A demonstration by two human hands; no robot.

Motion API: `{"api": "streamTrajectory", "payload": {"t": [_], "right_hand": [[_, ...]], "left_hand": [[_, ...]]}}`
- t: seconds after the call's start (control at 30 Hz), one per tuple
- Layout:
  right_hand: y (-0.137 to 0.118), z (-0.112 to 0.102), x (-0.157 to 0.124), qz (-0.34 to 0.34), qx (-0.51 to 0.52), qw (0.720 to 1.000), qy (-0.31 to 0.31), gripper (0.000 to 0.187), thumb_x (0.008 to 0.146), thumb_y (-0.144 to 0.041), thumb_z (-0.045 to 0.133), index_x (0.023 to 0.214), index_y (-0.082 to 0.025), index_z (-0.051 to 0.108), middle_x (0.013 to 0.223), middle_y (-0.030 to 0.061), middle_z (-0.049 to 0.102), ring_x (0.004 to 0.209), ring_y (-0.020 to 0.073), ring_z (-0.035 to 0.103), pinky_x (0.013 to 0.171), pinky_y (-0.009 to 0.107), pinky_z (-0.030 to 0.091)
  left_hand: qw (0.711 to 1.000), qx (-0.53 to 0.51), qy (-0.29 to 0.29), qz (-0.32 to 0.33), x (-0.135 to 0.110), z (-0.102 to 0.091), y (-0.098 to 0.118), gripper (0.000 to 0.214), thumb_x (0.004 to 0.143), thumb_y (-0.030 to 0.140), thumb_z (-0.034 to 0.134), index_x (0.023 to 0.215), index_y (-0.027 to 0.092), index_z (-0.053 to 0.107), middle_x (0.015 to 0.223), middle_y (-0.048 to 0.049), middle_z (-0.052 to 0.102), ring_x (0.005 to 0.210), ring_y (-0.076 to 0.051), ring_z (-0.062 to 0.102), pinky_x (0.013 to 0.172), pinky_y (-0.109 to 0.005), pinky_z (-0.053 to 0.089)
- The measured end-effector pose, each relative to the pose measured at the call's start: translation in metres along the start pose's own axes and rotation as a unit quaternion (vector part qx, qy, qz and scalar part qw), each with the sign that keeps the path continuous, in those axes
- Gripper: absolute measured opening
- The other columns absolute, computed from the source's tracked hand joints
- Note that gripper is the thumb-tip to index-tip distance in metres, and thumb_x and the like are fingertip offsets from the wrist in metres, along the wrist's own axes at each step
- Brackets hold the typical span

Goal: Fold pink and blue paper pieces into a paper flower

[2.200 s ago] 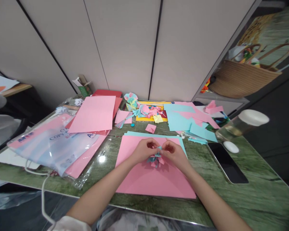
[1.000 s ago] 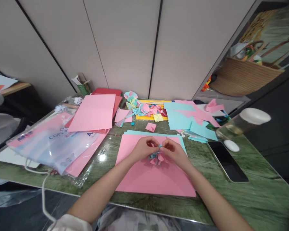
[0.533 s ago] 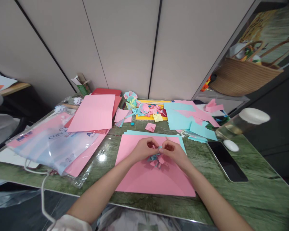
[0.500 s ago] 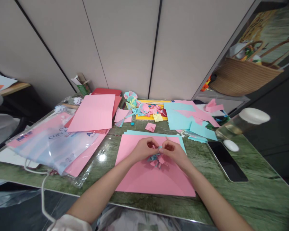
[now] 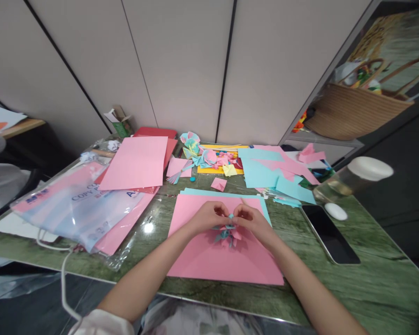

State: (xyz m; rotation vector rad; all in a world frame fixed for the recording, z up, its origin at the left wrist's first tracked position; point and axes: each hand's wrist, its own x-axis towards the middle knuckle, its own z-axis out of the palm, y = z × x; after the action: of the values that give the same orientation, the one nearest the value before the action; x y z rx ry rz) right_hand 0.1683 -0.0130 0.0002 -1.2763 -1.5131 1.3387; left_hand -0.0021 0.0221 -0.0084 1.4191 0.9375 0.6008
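Between my two hands is a small pink and blue folded-paper flower [image 5: 226, 236], its pointed petals spreading toward me. My left hand [image 5: 209, 217] pinches it from the left, thumb and forefinger bent. From the right, my right hand [image 5: 253, 219] pinches it near its top, where a bit of blue paper shows between the fingertips. Both hands hover over a stack of pink sheets [image 5: 212, 267], with a blue sheet [image 5: 267, 207] peeking out beneath. Part of the flower is hidden by my fingers. Just beyond lies a small pink folded square [image 5: 218, 184].
Finished paper flowers [image 5: 206, 158] and a yellow tray [image 5: 202, 170] sit at the back. Blue and pink scraps [image 5: 258, 167] lie right of them. A phone [image 5: 330, 232], white oval object [image 5: 336, 211] and clear cup [image 5: 349, 181] stand right; a plastic paper bag [image 5: 80, 204] lies left.
The flower has turned slightly between my fingers, so more of its petals and the blue bit at its top show. My hands stay in nearly the same place.
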Motion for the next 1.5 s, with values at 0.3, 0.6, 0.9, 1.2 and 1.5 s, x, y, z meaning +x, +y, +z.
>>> {"api": "streamTrajectory", "payload": {"t": [0.3, 0.6, 0.9, 1.2, 1.5], "right_hand": [[0.002, -0.001, 0.001, -0.007, 0.006, 1.000, 0.002, 0.011, 0.066, -0.025, 0.063, 0.067, -0.019, 0.055, 0.066, -0.0039, 0.055, 0.064, 0.0118, 0.051, 0.082, 0.034, 0.039], [0.009, -0.002, 0.004, -0.019, -0.007, 1.000, -0.013, 0.016, 0.072, -0.032, 0.059, 0.069, -0.019, 0.051, 0.068, -0.0029, 0.051, 0.063, 0.0111, 0.047, 0.064, 0.026, 0.038], [0.010, -0.001, 0.004, -0.048, -0.057, 0.997, 0.028, 0.015, 0.074, -0.032, 0.058, 0.072, -0.018, 0.052, 0.067, -0.0023, 0.054, 0.061, 0.0109, 0.050, 0.060, 0.025, 0.038], [0.014, -0.002, 0.006, -0.051, -0.062, 0.996, 0.022, 0.017, 0.075, -0.036, 0.056, 0.074, -0.019, 0.054, 0.068, -0.0016, 0.057, 0.061, 0.0115, 0.051, 0.070, 0.030, 0.043], [0.009, 0.000, 0.004, -0.034, -0.065, 0.997, 0.007, 0.013, 0.077, -0.031, 0.052, 0.076, -0.019, 0.050, 0.073, -0.0015, 0.054, 0.065, 0.0115, 0.051, 0.069, 0.029, 0.043]], "left_hand": [[1.000, 0.000, 0.018, 0.007, 0.001, 0.002, 0.001, 0.021, 0.055, 0.026, 0.068, 0.063, 0.014, 0.053, 0.060, 0.0023, 0.052, 0.055, -0.009, 0.048, 0.052, -0.021, 0.037], [0.999, 0.003, 0.001, 0.047, 0.002, 0.001, 0.000, 0.022, 0.059, 0.025, 0.067, 0.069, 0.014, 0.049, 0.066, 0.0026, 0.049, 0.056, -0.007, 0.045, 0.050, -0.020, 0.035], [0.995, 0.010, 0.001, 0.095, 0.003, 0.000, 0.000, 0.017, 0.063, 0.019, 0.063, 0.075, 0.014, 0.052, 0.072, 0.0004, 0.053, 0.064, -0.009, 0.049, 0.058, -0.021, 0.039], [0.995, 0.037, 0.031, 0.090, 0.007, 0.003, -0.008, 0.018, 0.062, 0.017, 0.062, 0.078, 0.014, 0.055, 0.073, 0.0004, 0.056, 0.065, -0.010, 0.051, 0.059, -0.022, 0.040], [0.998, 0.038, 0.033, 0.045, 0.005, 0.004, -0.004, 0.017, 0.059, 0.021, 0.064, 0.073, 0.013, 0.058, 0.070, 0.0001, 0.058, 0.063, -0.009, 0.051, 0.058, -0.021, 0.041]]}}
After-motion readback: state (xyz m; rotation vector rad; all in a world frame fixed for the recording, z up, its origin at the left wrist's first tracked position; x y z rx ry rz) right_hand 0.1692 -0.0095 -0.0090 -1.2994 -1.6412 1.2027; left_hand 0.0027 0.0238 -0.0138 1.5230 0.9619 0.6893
